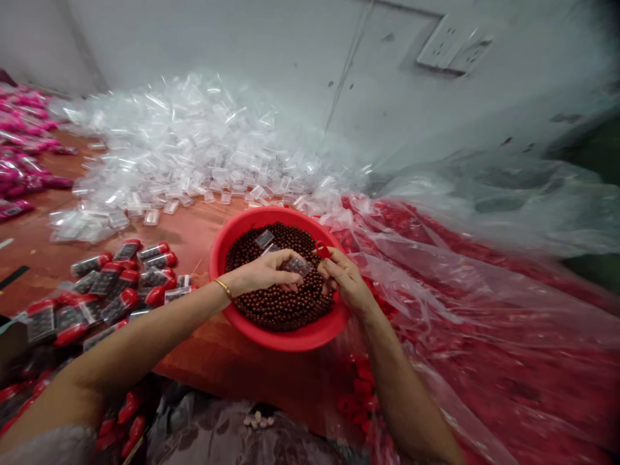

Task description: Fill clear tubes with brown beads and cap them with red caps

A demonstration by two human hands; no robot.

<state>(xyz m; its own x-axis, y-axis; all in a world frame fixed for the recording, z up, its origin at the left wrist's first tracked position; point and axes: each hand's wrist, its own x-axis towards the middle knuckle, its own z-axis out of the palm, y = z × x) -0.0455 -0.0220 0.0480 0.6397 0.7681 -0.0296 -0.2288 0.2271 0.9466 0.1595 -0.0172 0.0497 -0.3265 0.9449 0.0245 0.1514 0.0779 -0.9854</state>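
A: How's ur light looking?
B: You're getting soft, dimmish light; clear plastic pieces (194,142) are glaring, beads (271,310) are catching tiny highlights.
A: & how's sharpness coming out?
B: Ctr's reading clearest, but ur R side is smearing: plastic sheeting (484,310) is stretching w/ blur toward the edge. Top-R corner's sitting v. dark.

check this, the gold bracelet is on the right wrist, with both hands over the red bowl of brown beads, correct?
Wrong wrist: the head view shows the gold bracelet on the left wrist. The left hand and right hand are over the red bowl of brown beads.
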